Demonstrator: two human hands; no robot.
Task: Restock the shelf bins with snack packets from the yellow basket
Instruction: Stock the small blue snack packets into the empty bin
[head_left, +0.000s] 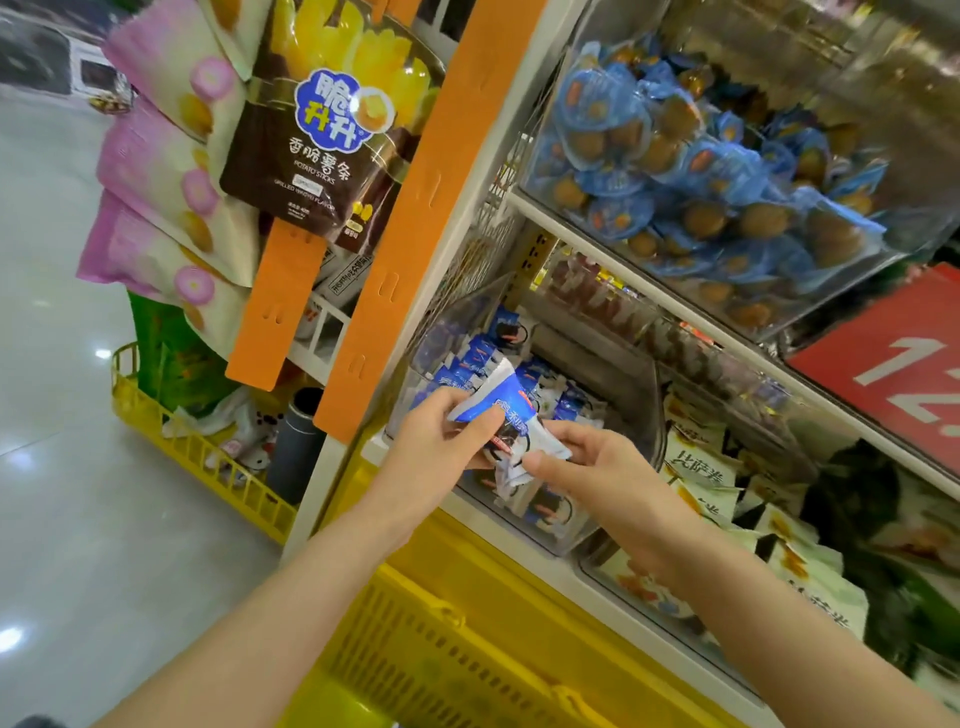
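1. At eleven o'clock, a potato-sticks bag (332, 130) hangs beside an orange strip (410, 234), whose lower end overlaps the left wall of the clear shelf bin (636, 415).
2. At one o'clock, an upper bin (810, 306) holds blue-wrapped round snacks.
3. The yellow basket (467, 639) sits at six o'clock, under our forearms.
4. At centre, over the shelf bin's matching stock, our left hand (441, 436) curls round the blue-and-white snack packets (511, 410).
5. Our right hand (587, 467) pinches their lower end, thumb on top.

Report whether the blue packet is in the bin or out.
Out: the left hand and right hand hold the blue packet over the clear bin.
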